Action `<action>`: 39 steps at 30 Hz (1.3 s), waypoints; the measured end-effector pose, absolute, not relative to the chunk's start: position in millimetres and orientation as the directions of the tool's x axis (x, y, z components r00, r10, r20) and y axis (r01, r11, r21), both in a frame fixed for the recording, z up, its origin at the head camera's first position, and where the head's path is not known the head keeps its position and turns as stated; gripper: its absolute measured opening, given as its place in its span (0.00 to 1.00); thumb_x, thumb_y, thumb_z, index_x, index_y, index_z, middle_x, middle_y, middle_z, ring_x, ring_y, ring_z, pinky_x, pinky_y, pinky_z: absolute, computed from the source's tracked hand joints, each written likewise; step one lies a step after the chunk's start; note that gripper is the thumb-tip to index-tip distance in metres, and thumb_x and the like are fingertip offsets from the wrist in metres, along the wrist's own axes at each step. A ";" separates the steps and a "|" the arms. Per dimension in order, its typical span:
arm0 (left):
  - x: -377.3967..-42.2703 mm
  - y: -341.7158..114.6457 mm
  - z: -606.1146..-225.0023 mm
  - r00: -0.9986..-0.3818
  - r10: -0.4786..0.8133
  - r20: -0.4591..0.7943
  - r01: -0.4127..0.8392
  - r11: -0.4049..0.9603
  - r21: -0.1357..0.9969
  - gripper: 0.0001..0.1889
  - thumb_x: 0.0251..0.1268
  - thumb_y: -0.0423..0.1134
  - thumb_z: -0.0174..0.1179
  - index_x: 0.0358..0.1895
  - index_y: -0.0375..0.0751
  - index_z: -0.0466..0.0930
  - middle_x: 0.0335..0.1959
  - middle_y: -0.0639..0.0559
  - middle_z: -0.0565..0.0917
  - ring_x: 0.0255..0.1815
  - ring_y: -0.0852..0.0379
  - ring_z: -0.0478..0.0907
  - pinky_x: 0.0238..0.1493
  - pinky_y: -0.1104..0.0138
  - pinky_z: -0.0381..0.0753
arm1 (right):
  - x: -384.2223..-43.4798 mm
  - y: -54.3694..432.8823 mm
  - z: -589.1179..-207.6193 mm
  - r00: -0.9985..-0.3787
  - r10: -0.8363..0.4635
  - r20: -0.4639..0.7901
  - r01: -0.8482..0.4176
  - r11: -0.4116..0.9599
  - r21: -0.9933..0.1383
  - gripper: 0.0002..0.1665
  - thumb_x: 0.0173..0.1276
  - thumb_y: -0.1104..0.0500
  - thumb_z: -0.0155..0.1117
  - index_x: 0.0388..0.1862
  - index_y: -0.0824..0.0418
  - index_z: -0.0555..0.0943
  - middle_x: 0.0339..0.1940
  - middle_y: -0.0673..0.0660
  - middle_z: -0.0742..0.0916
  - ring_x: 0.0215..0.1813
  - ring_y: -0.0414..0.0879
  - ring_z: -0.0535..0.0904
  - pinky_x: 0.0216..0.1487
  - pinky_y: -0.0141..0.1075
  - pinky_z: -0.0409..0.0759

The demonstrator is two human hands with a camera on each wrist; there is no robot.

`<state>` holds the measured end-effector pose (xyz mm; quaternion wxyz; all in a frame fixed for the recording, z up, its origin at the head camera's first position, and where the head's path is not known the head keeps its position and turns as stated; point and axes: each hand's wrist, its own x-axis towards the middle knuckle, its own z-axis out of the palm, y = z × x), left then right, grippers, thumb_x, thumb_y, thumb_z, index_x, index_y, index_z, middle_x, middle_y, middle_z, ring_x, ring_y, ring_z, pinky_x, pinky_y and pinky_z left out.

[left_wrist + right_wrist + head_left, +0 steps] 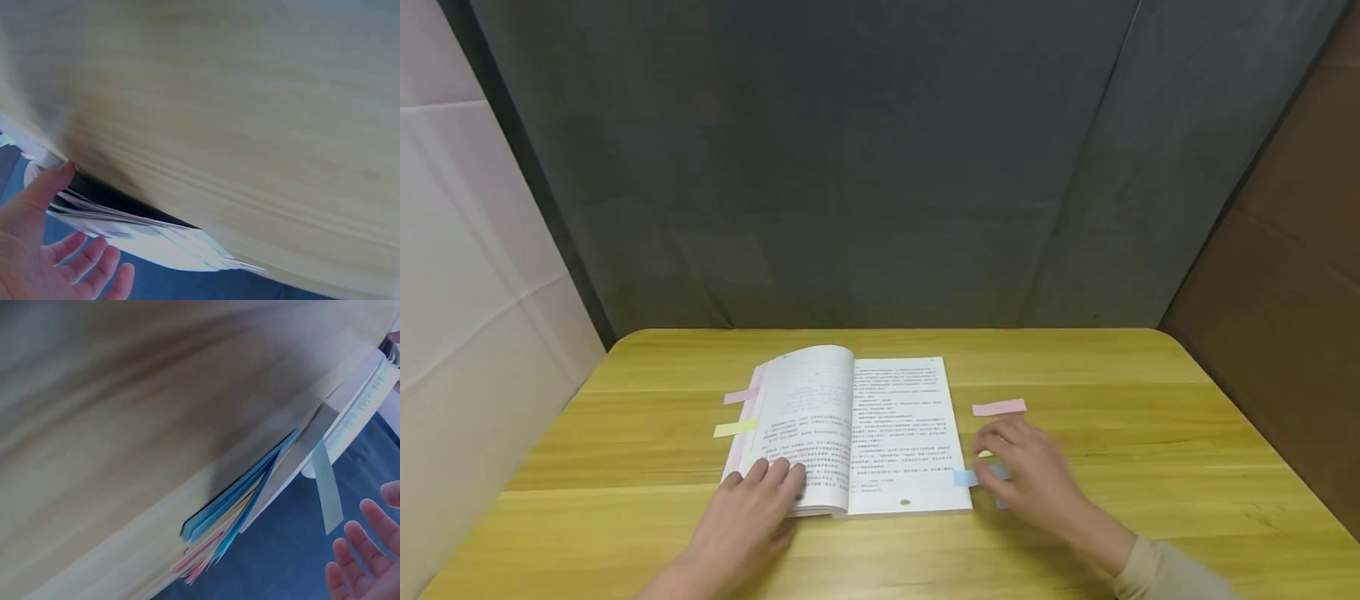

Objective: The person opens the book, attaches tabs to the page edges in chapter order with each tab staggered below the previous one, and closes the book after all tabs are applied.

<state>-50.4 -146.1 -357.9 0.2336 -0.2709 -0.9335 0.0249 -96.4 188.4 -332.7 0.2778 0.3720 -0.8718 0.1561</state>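
An open book lies on the wooden table, its left pages curving up. My left hand rests with its fingers on the lower part of the left page; in the left wrist view the thumb is at the book's bottom edge. A blue sticky tab juts out from the lower right page edge. In the right wrist view this tab sticks up, apart from the fingers of my right hand. The right hand hovers beside the tab, fingers loosely bent, holding nothing.
Pink, yellow and blue sticky strips lie right of the book, partly hidden by the right hand. A pink tab and a yellow tab stick out from the left pages. A dark curtain hangs behind the table.
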 end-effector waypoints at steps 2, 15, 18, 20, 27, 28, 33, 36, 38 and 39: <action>-51.3 -148.4 -360.9 -0.735 0.514 0.442 0.487 0.854 -0.184 0.17 0.35 0.38 0.61 0.31 0.40 0.64 0.21 0.52 0.61 0.21 0.52 0.62 0.16 0.67 0.56 | -95.6 186.1 -335.2 -0.576 -0.560 0.595 -0.728 0.683 -0.062 0.04 0.48 0.59 0.63 0.25 0.55 0.79 0.33 0.46 0.79 0.38 0.41 0.74 0.33 0.38 0.73; -46.4 -177.4 -369.3 -0.719 0.515 0.467 0.478 0.854 -0.206 0.13 0.40 0.35 0.56 0.32 0.39 0.64 0.23 0.52 0.61 0.22 0.53 0.61 0.15 0.68 0.55 | -85.4 171.8 -349.4 -0.667 -0.643 0.376 -0.714 0.695 -0.078 0.04 0.53 0.52 0.62 0.28 0.50 0.80 0.34 0.42 0.78 0.40 0.40 0.72 0.36 0.38 0.73; -43.1 -186.2 -363.4 -0.734 0.503 0.456 0.470 0.861 -0.193 0.16 0.39 0.37 0.60 0.33 0.40 0.65 0.24 0.52 0.62 0.23 0.53 0.62 0.16 0.68 0.58 | -84.1 171.0 -351.2 -0.658 -0.658 0.366 -0.722 0.689 -0.062 0.04 0.53 0.52 0.62 0.27 0.50 0.80 0.32 0.42 0.78 0.36 0.39 0.71 0.34 0.38 0.73; -42.2 -191.3 -358.7 -0.719 0.500 0.483 0.477 0.860 -0.182 0.12 0.45 0.40 0.54 0.33 0.40 0.66 0.25 0.52 0.63 0.23 0.53 0.63 0.16 0.67 0.59 | -83.5 170.7 -351.8 -0.654 -0.662 0.367 -0.725 0.686 -0.055 0.03 0.53 0.53 0.62 0.26 0.50 0.79 0.31 0.41 0.77 0.34 0.39 0.70 0.31 0.35 0.72; -46.1 -194.4 -339.5 -0.540 0.498 0.679 0.529 0.828 -0.187 0.18 0.63 0.44 0.28 0.29 0.39 0.68 0.27 0.50 0.69 0.23 0.52 0.64 0.15 0.67 0.63 | -83.3 170.2 -351.1 -0.649 -0.665 0.369 -0.728 0.684 -0.048 0.02 0.53 0.53 0.62 0.26 0.49 0.79 0.30 0.41 0.77 0.31 0.37 0.68 0.28 0.32 0.70; -46.9 -192.9 -336.4 -0.509 0.500 0.700 0.541 0.819 -0.191 0.18 0.63 0.43 0.29 0.29 0.39 0.68 0.27 0.50 0.69 0.22 0.53 0.64 0.15 0.67 0.63 | -83.5 170.1 -350.8 -0.650 -0.665 0.368 -0.728 0.684 -0.051 0.03 0.53 0.53 0.62 0.26 0.49 0.79 0.30 0.41 0.77 0.31 0.37 0.68 0.28 0.32 0.70; -52.2 -180.7 -321.2 -0.366 0.494 0.789 0.598 0.774 -0.207 0.14 0.61 0.39 0.36 0.25 0.39 0.69 0.27 0.49 0.73 0.24 0.51 0.68 0.17 0.66 0.67 | -84.8 169.3 -348.5 -0.655 -0.658 0.371 -0.729 0.680 -0.083 0.04 0.54 0.53 0.62 0.28 0.51 0.80 0.30 0.41 0.78 0.31 0.36 0.69 0.31 0.31 0.71; -56.1 -171.2 -313.2 -0.323 0.481 0.815 0.625 0.755 -0.198 0.14 0.61 0.40 0.38 0.25 0.39 0.71 0.28 0.47 0.75 0.25 0.49 0.71 0.21 0.63 0.70 | -86.1 168.8 -347.0 -0.652 -0.653 0.386 -0.732 0.675 -0.094 0.05 0.54 0.53 0.62 0.29 0.51 0.80 0.32 0.42 0.79 0.34 0.36 0.71 0.33 0.33 0.72; -59.0 -164.2 -309.5 -0.304 0.474 0.826 0.639 0.745 -0.192 0.15 0.62 0.41 0.39 0.26 0.39 0.73 0.30 0.46 0.77 0.27 0.48 0.72 0.22 0.62 0.72 | -87.3 167.7 -345.8 -0.643 -0.651 0.404 -0.738 0.667 -0.101 0.06 0.54 0.53 0.62 0.30 0.52 0.80 0.33 0.42 0.79 0.36 0.37 0.72 0.35 0.34 0.73; -60.4 -160.3 -308.3 -0.301 0.471 0.829 0.647 0.740 -0.185 0.15 0.62 0.42 0.39 0.26 0.39 0.74 0.31 0.46 0.77 0.27 0.48 0.72 0.23 0.61 0.73 | -88.0 166.9 -345.1 -0.635 -0.651 0.415 -0.745 0.659 -0.106 0.06 0.54 0.53 0.62 0.30 0.52 0.80 0.34 0.42 0.79 0.37 0.37 0.73 0.36 0.34 0.73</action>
